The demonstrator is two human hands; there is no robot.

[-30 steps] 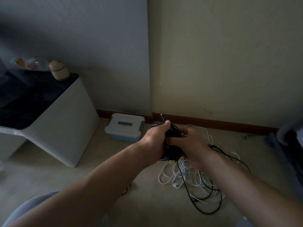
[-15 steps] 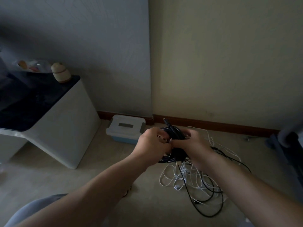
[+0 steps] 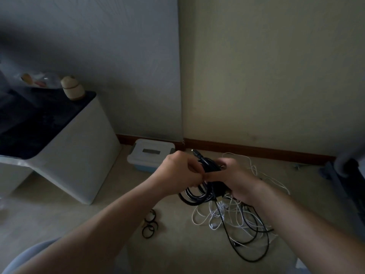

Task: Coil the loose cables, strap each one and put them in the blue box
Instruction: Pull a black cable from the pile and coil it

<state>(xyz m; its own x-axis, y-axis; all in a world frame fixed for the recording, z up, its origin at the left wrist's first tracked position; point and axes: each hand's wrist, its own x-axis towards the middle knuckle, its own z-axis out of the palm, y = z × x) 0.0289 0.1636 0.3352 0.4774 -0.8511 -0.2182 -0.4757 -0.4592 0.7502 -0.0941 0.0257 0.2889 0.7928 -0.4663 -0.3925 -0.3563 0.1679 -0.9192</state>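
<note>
At the left of the room stands a white cabinet with a dark top surface that carries a small tan jar at its back corner. On the pale floor to the right lies a tangle of loose cables, white and black strands mixed, spreading from below the right wrist toward the near edge of the view. The blue box sits on the floor against the brown baseboard, between the cabinet and the tangle, its white lid on.

Both arms reach forward above the floor. The left hand has its fingers curled round a coiled black cable, and the right hand grips the same coil from the other side, thumbs nearly touching. Loops of the coil hang below the two hands, and one plug end sticks up above them. Just beneath the left forearm, two small black loops lie on the floor, apart from the tangle.
</note>
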